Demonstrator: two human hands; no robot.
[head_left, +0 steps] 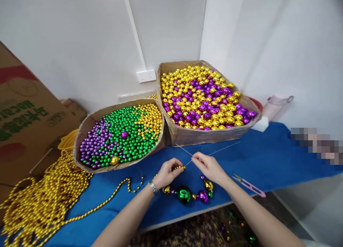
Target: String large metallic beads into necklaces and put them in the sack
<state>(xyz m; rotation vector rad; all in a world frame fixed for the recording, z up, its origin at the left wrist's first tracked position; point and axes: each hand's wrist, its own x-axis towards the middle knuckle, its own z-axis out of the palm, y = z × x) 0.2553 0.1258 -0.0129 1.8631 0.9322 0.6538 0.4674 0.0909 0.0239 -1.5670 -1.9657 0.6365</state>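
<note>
Beyond the already strung large green bead (184, 194), left hand (166, 174) pinches gold beads (183, 168), right hand (207, 165) grips thread (188, 162), its tails loose.

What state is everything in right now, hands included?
Left hand: pinching gold beads.
Right hand: pinching thin string.
Big beads: lying in a curve.
Scissors: open, lying down.
Left box: open, holding mostly small beads.
Right box: open, holding larger beads.
Gold bead strands: heaped up.
Wall socket: nothing plugged in.
Pink bottle: standing upright.
</note>
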